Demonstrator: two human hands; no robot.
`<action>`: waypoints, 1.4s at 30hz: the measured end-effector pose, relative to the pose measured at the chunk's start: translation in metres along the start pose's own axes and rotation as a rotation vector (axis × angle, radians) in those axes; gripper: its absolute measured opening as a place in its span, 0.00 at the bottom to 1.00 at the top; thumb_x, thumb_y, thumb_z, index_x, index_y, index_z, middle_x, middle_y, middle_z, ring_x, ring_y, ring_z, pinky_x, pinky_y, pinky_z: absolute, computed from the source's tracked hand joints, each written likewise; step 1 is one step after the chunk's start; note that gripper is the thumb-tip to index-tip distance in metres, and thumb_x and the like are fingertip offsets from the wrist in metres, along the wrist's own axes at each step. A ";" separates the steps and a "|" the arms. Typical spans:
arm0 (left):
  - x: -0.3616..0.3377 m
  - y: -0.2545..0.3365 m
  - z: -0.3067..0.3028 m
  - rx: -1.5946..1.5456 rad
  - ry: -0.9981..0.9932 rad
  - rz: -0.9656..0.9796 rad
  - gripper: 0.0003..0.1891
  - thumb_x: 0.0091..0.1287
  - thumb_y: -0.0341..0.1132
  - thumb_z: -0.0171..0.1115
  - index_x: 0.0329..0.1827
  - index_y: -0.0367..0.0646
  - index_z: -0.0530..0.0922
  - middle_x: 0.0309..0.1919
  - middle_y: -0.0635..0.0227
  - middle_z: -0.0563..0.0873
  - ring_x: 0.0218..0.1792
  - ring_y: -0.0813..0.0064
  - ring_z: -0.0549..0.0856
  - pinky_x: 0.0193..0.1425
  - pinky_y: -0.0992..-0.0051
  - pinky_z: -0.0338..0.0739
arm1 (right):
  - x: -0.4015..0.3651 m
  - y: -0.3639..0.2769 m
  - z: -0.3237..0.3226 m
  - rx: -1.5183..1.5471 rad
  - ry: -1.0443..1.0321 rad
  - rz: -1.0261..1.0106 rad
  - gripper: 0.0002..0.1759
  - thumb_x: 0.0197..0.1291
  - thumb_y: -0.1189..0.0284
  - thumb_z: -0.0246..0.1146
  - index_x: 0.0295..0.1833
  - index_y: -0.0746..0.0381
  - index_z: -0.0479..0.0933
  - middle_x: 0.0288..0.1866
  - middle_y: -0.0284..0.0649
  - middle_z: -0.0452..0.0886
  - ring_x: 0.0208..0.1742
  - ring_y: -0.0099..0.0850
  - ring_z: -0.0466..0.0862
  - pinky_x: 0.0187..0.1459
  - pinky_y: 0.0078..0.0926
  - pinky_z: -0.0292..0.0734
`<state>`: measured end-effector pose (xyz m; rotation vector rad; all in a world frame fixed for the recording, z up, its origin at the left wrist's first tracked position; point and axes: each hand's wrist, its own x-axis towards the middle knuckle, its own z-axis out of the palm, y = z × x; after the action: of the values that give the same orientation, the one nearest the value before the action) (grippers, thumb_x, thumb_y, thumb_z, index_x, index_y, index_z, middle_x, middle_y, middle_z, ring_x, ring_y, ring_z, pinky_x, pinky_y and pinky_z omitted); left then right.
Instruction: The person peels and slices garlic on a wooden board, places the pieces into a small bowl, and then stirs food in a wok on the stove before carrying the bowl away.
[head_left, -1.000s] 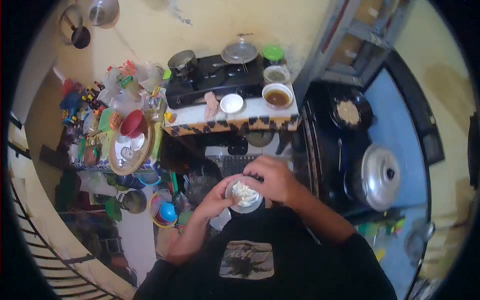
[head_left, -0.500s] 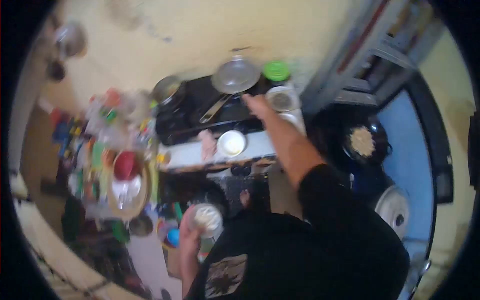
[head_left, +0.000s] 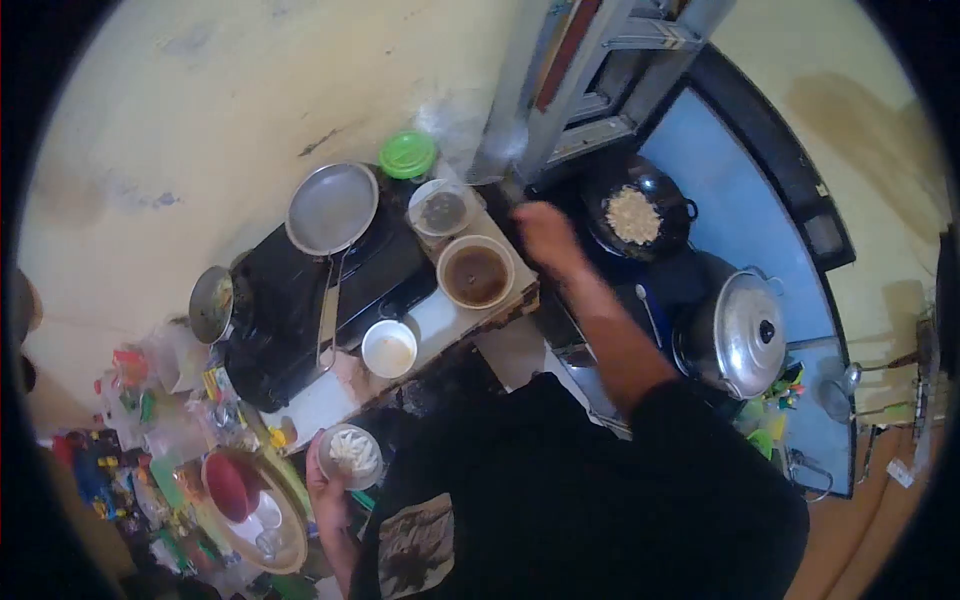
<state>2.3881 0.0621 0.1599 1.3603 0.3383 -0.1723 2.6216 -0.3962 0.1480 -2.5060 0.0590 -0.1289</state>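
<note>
My left hand (head_left: 325,480) grips a small bowl (head_left: 352,457) with white pieces in it, low at the left beside my dark shirt. My right hand (head_left: 545,235) is stretched forward and slightly blurred, its fingers closed round the handle of a metal perforated utensil (head_left: 495,165). To its right is a black wok (head_left: 675,235) holding a pale, flat mass of food (head_left: 633,214). Left of the hand are a bowl of brown liquid (head_left: 475,277) and a lidded-looking round container (head_left: 441,210).
A frying pan (head_left: 332,209) rests on the black stove (head_left: 285,290), near a smaller pan (head_left: 212,304). A white cup (head_left: 389,349) stands at the counter edge. A green lid (head_left: 408,154) is near the wall. At the right sits a large lidded pot (head_left: 748,335).
The view has swung right. My right hand has moved from beside the frying pan towards the wok, and the perforated utensil now shows above it. My left hand still holds the bowl.
</note>
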 end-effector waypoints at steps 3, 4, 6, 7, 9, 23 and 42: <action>0.026 -0.002 0.024 -0.018 -0.075 -0.037 0.37 0.59 0.27 0.65 0.74 0.39 0.62 0.63 0.59 0.77 0.61 0.65 0.79 0.67 0.65 0.73 | -0.060 0.148 -0.084 -0.501 0.187 0.466 0.14 0.64 0.71 0.52 0.51 0.62 0.77 0.41 0.53 0.85 0.45 0.54 0.85 0.47 0.52 0.79; 0.034 0.001 0.035 -0.018 -0.087 -0.039 0.37 0.59 0.27 0.65 0.74 0.39 0.62 0.63 0.59 0.77 0.61 0.65 0.79 0.67 0.65 0.73 | -0.076 0.197 -0.109 -0.591 0.161 0.521 0.14 0.64 0.69 0.53 0.52 0.61 0.76 0.42 0.54 0.85 0.47 0.54 0.85 0.48 0.54 0.79; 0.041 0.003 0.058 -0.089 -0.128 -0.108 0.38 0.58 0.29 0.67 0.74 0.38 0.62 0.62 0.58 0.78 0.61 0.65 0.79 0.66 0.65 0.74 | -0.097 0.230 -0.155 -0.640 0.150 0.626 0.14 0.64 0.69 0.53 0.52 0.62 0.76 0.44 0.55 0.85 0.48 0.55 0.85 0.48 0.54 0.79; 0.045 -0.001 0.062 -0.090 -0.131 -0.110 0.38 0.58 0.29 0.67 0.74 0.38 0.62 0.62 0.58 0.78 0.61 0.65 0.79 0.66 0.65 0.74 | -0.101 0.235 -0.170 -0.684 0.134 0.718 0.15 0.64 0.68 0.53 0.52 0.63 0.76 0.46 0.56 0.85 0.48 0.56 0.85 0.48 0.54 0.79; 0.056 -0.006 0.072 -0.098 -0.247 -0.090 0.40 0.57 0.31 0.69 0.74 0.38 0.62 0.61 0.59 0.78 0.61 0.64 0.80 0.66 0.64 0.74 | -0.099 0.244 -0.184 -0.693 0.139 0.709 0.15 0.64 0.68 0.52 0.52 0.62 0.76 0.46 0.55 0.84 0.49 0.55 0.85 0.49 0.54 0.79; 0.042 -0.014 0.145 -0.109 -0.196 -0.092 0.40 0.55 0.31 0.70 0.73 0.39 0.64 0.61 0.60 0.79 0.60 0.67 0.80 0.65 0.66 0.75 | -0.113 0.407 -0.103 -0.679 -0.281 0.228 0.16 0.59 0.64 0.57 0.42 0.65 0.84 0.45 0.54 0.85 0.48 0.52 0.85 0.53 0.44 0.80; 0.028 -0.010 0.157 -0.101 -0.148 -0.039 0.38 0.59 0.27 0.66 0.75 0.39 0.61 0.63 0.60 0.77 0.62 0.66 0.79 0.68 0.66 0.73 | -0.093 0.306 -0.084 1.135 0.193 0.924 0.13 0.67 0.76 0.51 0.51 0.66 0.78 0.20 0.29 0.65 0.16 0.22 0.63 0.17 0.23 0.59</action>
<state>2.4325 -0.0908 0.1682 1.2346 0.2465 -0.2830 2.5160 -0.6858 0.0274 -1.1580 0.9182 -0.0005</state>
